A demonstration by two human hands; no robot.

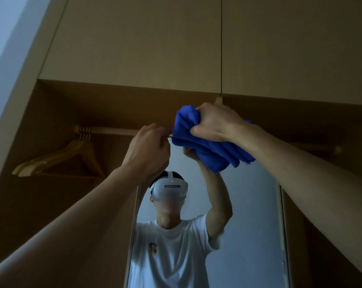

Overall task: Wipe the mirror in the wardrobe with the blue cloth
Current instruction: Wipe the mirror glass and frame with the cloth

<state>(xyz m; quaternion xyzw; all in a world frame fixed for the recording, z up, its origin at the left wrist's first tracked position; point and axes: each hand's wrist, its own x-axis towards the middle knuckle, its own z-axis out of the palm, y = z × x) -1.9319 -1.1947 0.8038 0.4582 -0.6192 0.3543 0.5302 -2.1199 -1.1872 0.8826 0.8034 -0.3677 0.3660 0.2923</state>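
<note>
Right hand (213, 123) grips bunched blue fabric cloth (207, 150), frame centre; left hand (149, 150) pinches thin dark edge (168, 136). Bunching risks streaking arched wardrobe mirror (248, 204)

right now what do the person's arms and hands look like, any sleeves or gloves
Both forearms are bare, with no gloves, watch or rings visible on the left hand or right hand. The tall wardrobe mirror reflects a short white t-shirt sleeve.

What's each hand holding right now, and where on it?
Right hand grips the bunched blue cloth around its upper part. Left hand pinches a thin dark thing; unclear what.
</note>
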